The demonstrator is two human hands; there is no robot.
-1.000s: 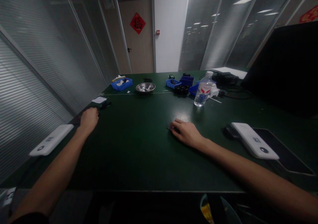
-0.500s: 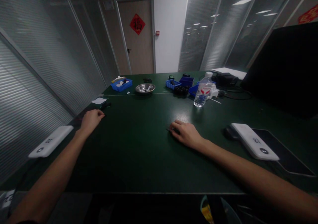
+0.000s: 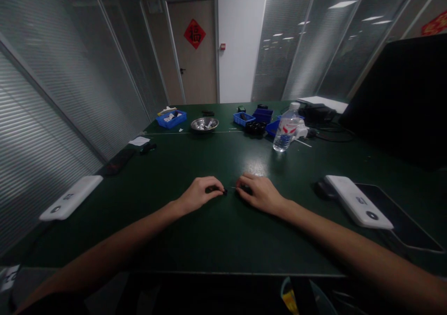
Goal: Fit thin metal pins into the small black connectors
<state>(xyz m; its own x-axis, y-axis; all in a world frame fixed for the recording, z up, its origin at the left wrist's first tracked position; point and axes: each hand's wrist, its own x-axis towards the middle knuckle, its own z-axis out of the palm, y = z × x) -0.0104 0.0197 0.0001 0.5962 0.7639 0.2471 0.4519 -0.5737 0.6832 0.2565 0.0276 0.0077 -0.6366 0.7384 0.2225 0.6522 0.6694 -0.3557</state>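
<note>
The left hand (image 3: pixel 200 195) pinches a small dark piece (image 3: pixel 225 192); the right hand (image 3: pixel 261 194) curls round a thin tool (image 3: pixel 233 187) over the green table (image 3: pixel 216 240). Far door (image 3: pixel 198 79), left of white wall (image 3: pixel 240 68).

Dark green table (image 3: pixel 195 240) bears 1 bottle (image 3: pixel 285 132), 1 metal bowl (image 3: pixel 196 125).

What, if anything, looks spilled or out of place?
Nothing looks spilled. One mild oddity: a white scrap lies loose on the table just in front of the left-side blue tray, while other white pieces sit inside it. The dark piece in the left hand is too small to check for damage.
</note>
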